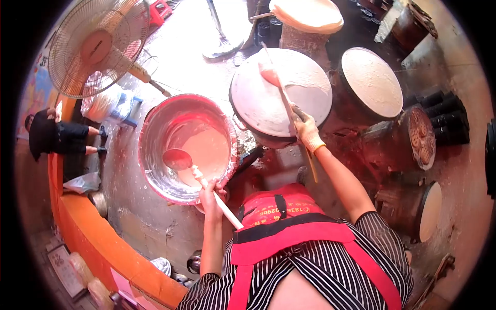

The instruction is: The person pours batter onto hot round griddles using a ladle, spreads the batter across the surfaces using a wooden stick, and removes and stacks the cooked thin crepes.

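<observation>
My left hand (211,199) is bare and closed around the pale handle of a ladle (178,159). The ladle's bowl hangs over a large tub (146,168) with pale batter (206,147) inside. My right hand (307,132), in a pale glove with a yellow cuff, grips a long wooden-handled spreader (283,90). Its reddish blade lies over a round griddle (245,101). A whitish layer covers part of the griddle, and a bare grey patch shows right of the spreader. The fingertips of my right hand are partly hidden by the handle.
A second round griddle (372,80) with a pale sheet stands at right. Behind, a stack of thin round sheets (307,14) rests on a stand. A fan (98,46) is at upper left; a person (57,132) stands beyond the orange ledge (119,253). Cylindrical stoves (387,147) are at right.
</observation>
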